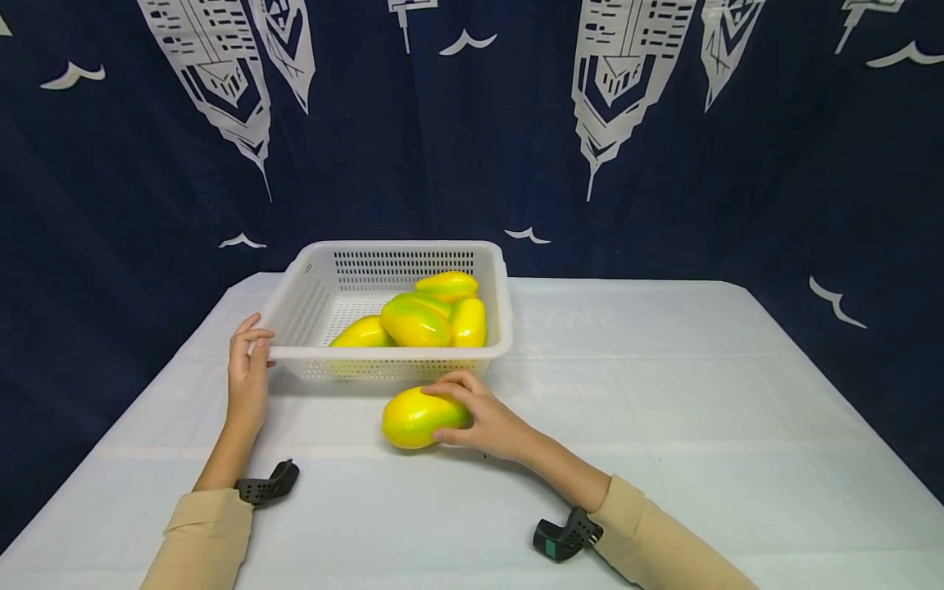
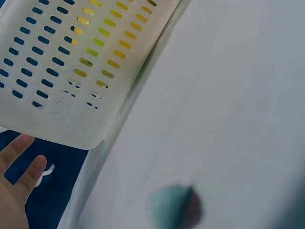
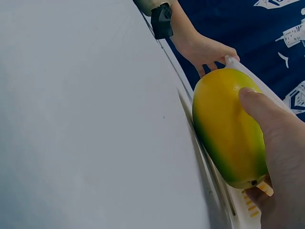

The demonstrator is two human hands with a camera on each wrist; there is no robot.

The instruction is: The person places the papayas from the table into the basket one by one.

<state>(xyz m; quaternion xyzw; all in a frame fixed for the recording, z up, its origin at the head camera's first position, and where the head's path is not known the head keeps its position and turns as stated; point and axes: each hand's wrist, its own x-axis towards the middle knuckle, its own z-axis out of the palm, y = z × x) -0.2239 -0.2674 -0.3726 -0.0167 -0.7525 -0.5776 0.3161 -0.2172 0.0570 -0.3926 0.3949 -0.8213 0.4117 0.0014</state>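
A yellow-green mango [image 1: 413, 419] is in front of the white basket [image 1: 398, 354]. My right hand [image 1: 483, 414] grips its right end, thumb on the near side and fingers over the top. Up close in the right wrist view, the thumb presses the glossy skin of the mango [image 3: 228, 129]; some fingers are hidden behind it. Whether the mango touches the table cannot be told. My left hand [image 1: 248, 369] rests at the basket's front left corner. In the left wrist view, its fingers look extended against the rim. Several more mangoes [image 1: 416, 321] lie inside the basket, mostly toward the right.
A white cloth [image 1: 664, 426] covers the table. Behind it hangs a dark blue curtain [image 1: 442, 147] with white building prints. Each wrist wears a black camera band, the left band [image 1: 269, 483] and the right band [image 1: 568, 534], below tan sleeves.
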